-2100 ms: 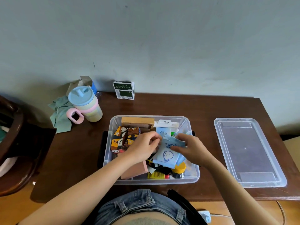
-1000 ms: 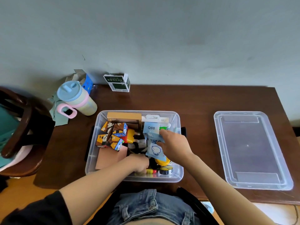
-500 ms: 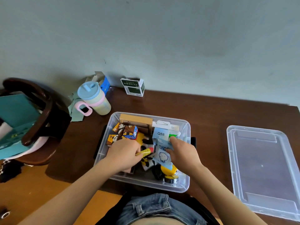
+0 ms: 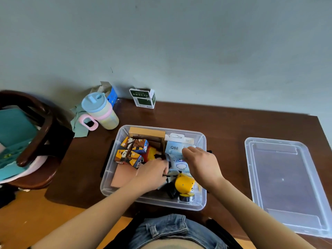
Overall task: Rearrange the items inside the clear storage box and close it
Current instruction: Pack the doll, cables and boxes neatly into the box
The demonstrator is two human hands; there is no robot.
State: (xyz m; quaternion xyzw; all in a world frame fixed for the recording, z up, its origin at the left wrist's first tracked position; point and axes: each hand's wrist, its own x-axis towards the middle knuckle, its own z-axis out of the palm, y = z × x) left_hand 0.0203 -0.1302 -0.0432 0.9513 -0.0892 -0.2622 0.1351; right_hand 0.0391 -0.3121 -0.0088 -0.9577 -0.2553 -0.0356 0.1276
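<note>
The clear storage box (image 4: 110,177) stands open on the brown table, in front of me. Inside are panda-print cubes (image 4: 131,153), a wooden box (image 4: 147,133), a blue Q88 packet (image 4: 173,147), a light blue cartoon pouch (image 4: 179,165), a yellow round toy (image 4: 184,185), a pinkish board (image 4: 123,177) and a black tape roll (image 4: 186,197). My right hand (image 4: 202,164) pinches the top of the light blue pouch, just below the Q88 packet. My left hand (image 4: 152,174) reaches into the box's middle with curled fingers; what they hold is hidden. The clear lid (image 4: 283,186) lies flat to the right.
A pastel sippy cup (image 4: 100,112) and a green cloth (image 4: 77,121) sit at the back left, with a green-and-white carton (image 4: 143,98) against the wall. A dark wooden chair (image 4: 36,141) with teal fabric stands left of the table.
My left hand held a yellow-red pen half a second ago; now it is down among the items and the pen is out of sight. My right hand moved slightly up along the pouch.
</note>
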